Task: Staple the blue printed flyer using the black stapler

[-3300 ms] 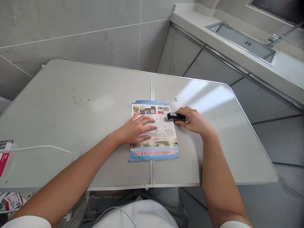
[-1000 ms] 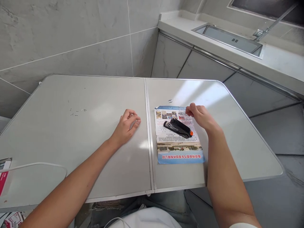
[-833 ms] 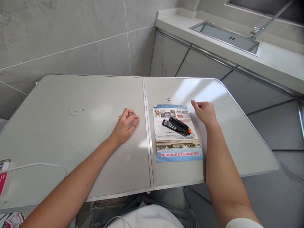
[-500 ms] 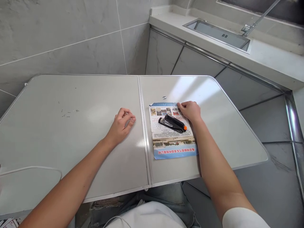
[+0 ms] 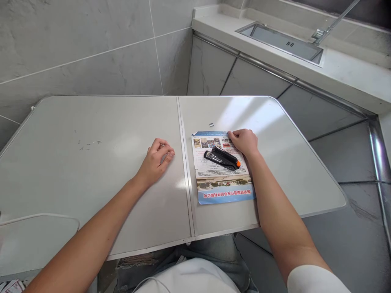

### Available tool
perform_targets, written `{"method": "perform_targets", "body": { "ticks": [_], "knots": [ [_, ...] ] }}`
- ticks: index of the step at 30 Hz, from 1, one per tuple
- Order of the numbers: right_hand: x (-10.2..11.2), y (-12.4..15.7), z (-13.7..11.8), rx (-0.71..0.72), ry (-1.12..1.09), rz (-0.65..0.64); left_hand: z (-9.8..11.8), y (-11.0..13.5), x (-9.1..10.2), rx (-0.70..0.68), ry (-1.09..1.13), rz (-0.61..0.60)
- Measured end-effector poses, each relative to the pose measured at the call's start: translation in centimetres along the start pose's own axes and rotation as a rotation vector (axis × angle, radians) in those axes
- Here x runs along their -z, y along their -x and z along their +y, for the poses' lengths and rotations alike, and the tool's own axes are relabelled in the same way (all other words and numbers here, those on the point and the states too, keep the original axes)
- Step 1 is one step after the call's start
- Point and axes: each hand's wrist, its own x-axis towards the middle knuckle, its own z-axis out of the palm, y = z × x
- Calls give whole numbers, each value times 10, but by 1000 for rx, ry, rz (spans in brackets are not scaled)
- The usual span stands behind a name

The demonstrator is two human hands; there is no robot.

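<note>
A printed flyer (image 5: pixel 222 179) lies on the grey folding table (image 5: pixel 91 162), just right of the centre seam. A black stapler (image 5: pixel 222 158) with an orange end rests on the flyer, and neither hand touches it. My right hand (image 5: pixel 243 141) sits on the flyer's top right corner with its fingers curled down onto the paper. My left hand (image 5: pixel 156 158) rests on the bare table left of the seam, with its fingers loosely curled and nothing in them.
A small loose staple (image 5: pixel 211 124) lies on the table beyond the flyer. A white cable (image 5: pixel 39 217) loops at the near left edge. A counter with a steel sink (image 5: pixel 279 38) and tap stands at the back right. Tiled wall is behind the table.
My right hand has let go of the stapler, which now lies on the flyer. The flyer has shifted right of the seam. My left hand left the paper, and my right hand returned to its corner.
</note>
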Motion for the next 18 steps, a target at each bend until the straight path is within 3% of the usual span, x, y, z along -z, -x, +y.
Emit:
{"method": "perform_targets", "body": {
  "ticks": [18],
  "knots": [
    [1,1,-2,-15,4,5,1,0,0,18,1,-20]
  ]
}}
